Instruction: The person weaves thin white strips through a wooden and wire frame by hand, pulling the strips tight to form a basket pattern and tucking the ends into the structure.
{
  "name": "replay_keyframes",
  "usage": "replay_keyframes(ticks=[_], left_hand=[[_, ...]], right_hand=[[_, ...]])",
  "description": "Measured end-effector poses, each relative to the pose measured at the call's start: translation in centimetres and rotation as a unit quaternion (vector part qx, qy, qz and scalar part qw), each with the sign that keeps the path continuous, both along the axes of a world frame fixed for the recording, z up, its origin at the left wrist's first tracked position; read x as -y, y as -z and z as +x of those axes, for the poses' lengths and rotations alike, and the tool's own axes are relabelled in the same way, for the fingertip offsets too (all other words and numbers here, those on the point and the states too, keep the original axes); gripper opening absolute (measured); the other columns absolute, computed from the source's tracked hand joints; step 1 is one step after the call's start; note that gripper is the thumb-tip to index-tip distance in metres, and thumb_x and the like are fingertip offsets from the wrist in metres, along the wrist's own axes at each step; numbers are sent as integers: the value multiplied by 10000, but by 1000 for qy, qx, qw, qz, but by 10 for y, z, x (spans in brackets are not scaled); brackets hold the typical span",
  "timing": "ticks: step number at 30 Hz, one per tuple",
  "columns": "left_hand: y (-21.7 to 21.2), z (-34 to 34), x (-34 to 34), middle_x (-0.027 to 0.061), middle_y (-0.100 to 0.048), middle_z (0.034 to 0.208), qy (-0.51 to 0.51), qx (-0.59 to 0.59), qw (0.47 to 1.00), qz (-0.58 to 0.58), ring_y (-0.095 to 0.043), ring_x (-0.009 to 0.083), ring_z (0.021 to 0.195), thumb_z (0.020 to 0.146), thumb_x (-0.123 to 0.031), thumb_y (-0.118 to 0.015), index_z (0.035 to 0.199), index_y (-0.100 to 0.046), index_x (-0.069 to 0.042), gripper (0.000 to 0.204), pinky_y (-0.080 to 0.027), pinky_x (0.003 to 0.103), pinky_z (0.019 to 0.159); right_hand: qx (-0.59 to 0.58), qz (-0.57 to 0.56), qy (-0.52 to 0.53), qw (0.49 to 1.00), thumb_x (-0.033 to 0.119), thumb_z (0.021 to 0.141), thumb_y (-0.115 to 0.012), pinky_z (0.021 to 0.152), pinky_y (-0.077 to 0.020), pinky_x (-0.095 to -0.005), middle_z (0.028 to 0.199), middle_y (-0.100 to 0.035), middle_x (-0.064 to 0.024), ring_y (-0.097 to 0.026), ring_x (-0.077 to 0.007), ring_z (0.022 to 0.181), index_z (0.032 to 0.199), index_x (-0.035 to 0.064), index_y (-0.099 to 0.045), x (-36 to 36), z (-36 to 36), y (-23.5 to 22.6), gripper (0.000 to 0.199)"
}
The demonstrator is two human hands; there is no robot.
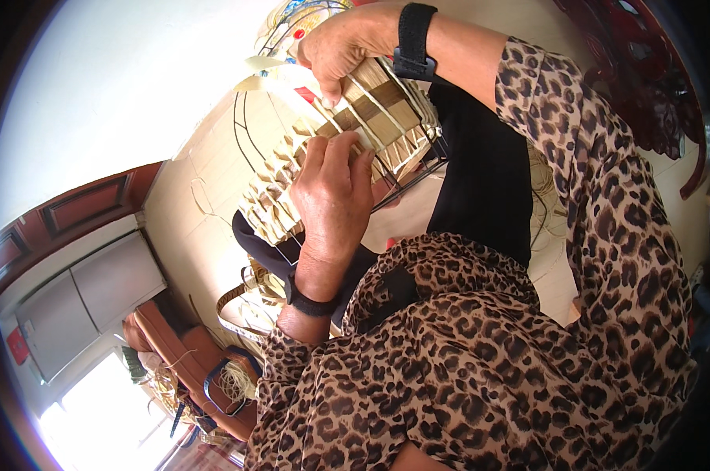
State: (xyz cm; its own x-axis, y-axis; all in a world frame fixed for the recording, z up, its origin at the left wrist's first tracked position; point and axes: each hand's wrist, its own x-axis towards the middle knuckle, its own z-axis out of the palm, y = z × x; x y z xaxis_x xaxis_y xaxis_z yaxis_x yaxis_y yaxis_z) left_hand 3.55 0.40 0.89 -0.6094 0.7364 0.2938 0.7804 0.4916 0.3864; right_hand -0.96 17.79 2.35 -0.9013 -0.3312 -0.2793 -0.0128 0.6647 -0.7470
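The left hand [333,192] reaches up, back showing, its fingers bent onto woven basketwork [382,122] on a dark wire frame [415,181], just beyond the black-clad legs [481,180]; the right hand [345,45] arches over from the right, thumb angled down to the weave. Whether either pinches a strip, I cannot tell. Lower left, a blue-rimmed container [207,386] holds pale coiled strands [234,383]; markings on a multicoloured item [301,12] near the right hand are unreadable
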Motion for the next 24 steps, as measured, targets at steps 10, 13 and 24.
replay_keyframes(ticks=[10,13,24], left_hand=[[-4,2,-4,96,-543,761,2,2,999,-34,-573,247,639,748,-112,-698,918,-620,-20,208,-465,336,555],[-1,3,-2,87,-542,755,0,-30,999,-25,-560,216,638,751,-79,-695,933,-632,-13,204,-457,317,560],[16,14,-5,86,-487,827,-15,-119,993,-11,-530,236,732,744,-17,-636,1018,-631,-40,275,-447,335,592]], right_hand=[[-96,56,91,990,225,604,-789,627,-479,-376,770,-637,-157,-626,-283,720,846,-22,-607,-14,-8,17,391],[-202,118,159,959,279,649,-766,704,-492,-382,906,-630,-150,-619,-295,826,932,-13,-593,-10,10,19,442],[-198,-39,174,964,187,726,-660,697,-469,-382,828,-624,-173,-607,-301,785,922,29,-623,1,27,40,255]])
